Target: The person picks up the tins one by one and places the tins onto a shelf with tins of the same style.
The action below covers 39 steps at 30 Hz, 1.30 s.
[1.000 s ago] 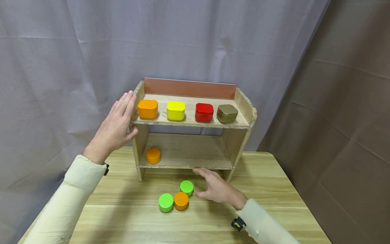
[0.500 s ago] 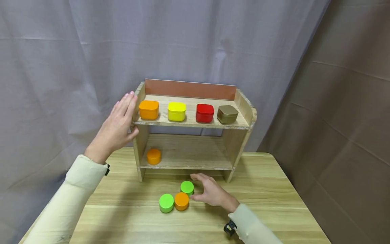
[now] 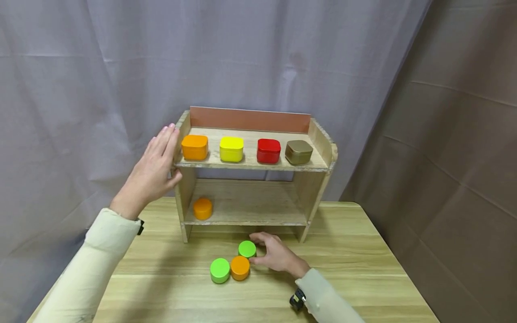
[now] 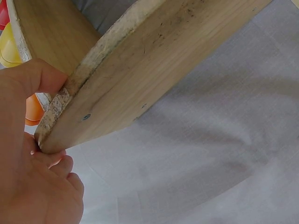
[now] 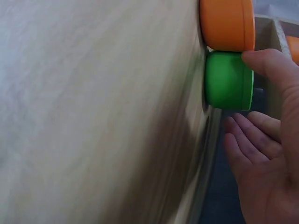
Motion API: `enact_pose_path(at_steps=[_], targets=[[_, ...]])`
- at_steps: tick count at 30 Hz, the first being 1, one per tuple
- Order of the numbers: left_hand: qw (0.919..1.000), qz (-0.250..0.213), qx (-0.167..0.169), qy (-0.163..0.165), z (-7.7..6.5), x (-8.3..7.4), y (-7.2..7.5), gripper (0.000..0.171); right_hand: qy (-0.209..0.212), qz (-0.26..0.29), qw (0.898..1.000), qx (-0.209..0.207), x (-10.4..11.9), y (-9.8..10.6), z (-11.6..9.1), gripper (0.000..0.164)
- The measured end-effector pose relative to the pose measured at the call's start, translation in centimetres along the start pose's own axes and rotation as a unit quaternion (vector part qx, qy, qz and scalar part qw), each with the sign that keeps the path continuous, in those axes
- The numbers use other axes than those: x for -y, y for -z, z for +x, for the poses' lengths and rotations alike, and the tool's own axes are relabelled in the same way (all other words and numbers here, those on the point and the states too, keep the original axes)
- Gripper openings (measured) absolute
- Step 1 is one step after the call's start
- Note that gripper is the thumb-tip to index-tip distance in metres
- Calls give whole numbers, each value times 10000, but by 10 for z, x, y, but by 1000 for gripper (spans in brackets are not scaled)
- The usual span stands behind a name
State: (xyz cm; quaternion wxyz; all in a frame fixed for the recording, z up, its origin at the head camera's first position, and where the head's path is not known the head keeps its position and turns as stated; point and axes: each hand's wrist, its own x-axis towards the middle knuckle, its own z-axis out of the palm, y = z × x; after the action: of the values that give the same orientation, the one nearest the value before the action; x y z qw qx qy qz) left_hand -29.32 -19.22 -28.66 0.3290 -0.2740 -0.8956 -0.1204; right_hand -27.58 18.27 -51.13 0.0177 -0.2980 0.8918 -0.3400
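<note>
My left hand (image 3: 147, 177) holds the left side panel of a small wooden shelf (image 3: 242, 223). In the left wrist view, the thumb and fingers lie on either side of the panel's edge (image 4: 60, 105). On the table, my right hand (image 3: 278, 255) reaches around the rear green round box (image 3: 247, 248), thumb in front and fingers behind. The right wrist view shows the thumb at the lid edge of that green box (image 5: 229, 80), while the other fingers stand apart from it. An orange round box (image 3: 240, 268) and another green round box (image 3: 220, 270) are close beside it.
The upper board carries an orange box (image 3: 195, 147), a yellow box (image 3: 231, 149), a red box (image 3: 268, 151) and a bronze box (image 3: 299, 152). An orange round box (image 3: 203, 209) stands at the lower board's left end. Grey curtains (image 3: 242, 54) hang behind the table.
My right hand has moved left and slightly down, bringing its spread thumb and fingers around the rear green round box. The left hand stays on the shelf.
</note>
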Motion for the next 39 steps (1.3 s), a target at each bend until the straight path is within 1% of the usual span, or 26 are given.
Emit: enact_pose_path(at_steps=[6, 12, 17, 22, 31, 39], targets=[[10000, -6, -1, 20, -1, 0, 0, 100, -82, 70, 9999, 44, -2, -5, 2, 67], [10000, 44, -14, 15, -2, 0, -1, 100, -41, 207, 9997, -82, -6, -10, 3, 53], [10000, 37, -40, 25, -4, 0, -1, 100, -148, 373, 9990, -202, -6, -10, 3, 49], [10000, 46, -50, 22, -2, 1, -1, 100, -158, 379, 9987, -289, -6, -8, 2, 48], [10000, 34, 18, -1, -1, -1, 0, 100, -118, 315, 9991, -274, 0, 3, -4, 50], [10000, 53, -11, -7, 0, -2, 0, 100, 122, 156, 9994, -293, 11, 16, -9, 49]])
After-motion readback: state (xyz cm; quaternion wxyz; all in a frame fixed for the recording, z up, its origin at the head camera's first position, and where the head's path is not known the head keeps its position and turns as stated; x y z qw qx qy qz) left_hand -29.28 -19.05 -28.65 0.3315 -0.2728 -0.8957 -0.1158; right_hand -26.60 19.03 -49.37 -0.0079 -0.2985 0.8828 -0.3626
